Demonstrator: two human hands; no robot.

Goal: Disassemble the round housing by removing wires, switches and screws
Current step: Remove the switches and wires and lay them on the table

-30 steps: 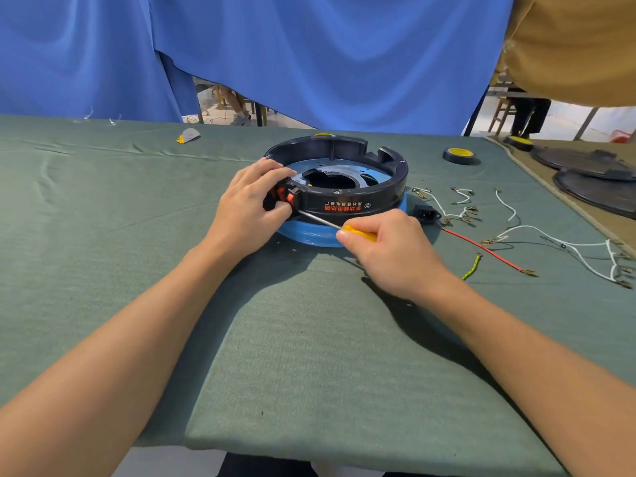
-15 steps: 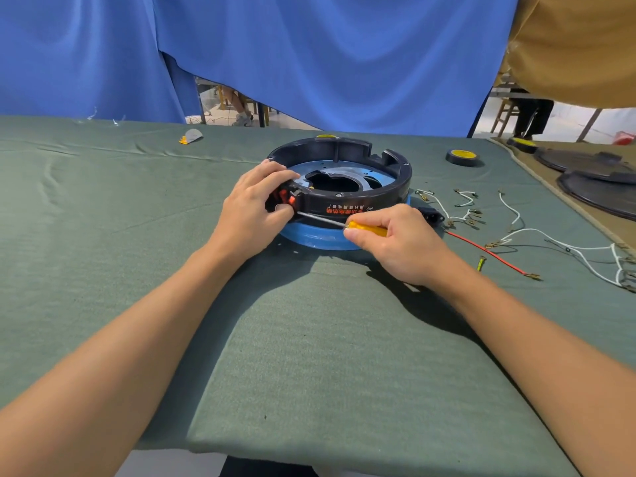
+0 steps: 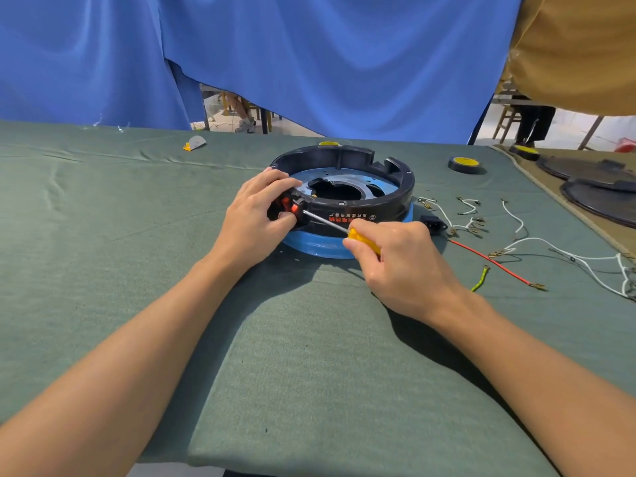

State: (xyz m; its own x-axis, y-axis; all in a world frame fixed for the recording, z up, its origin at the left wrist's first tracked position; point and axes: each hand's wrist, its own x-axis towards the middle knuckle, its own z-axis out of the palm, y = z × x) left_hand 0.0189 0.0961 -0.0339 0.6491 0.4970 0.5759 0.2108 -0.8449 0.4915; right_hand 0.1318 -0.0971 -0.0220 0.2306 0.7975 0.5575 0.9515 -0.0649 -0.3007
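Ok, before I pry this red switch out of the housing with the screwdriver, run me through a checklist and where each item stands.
1. Left hand grips the housing at the red switch: ok.
2. Right hand holds the screwdriver by its yellow handle: ok.
3. Tip seated in a slot or screw at the switch: cannot tell.
4. Left thumb clear of the tip's path: not ok, it lies right beside it.
5. Housing flat on its blue base: ok.
6. Red wire lies apart, to the right: ok.

I get bright, even daylight and sharp focus; soft shadows sit under the right hand (image 3: 402,266) on the cloth (image 3: 103,253); edges bend.
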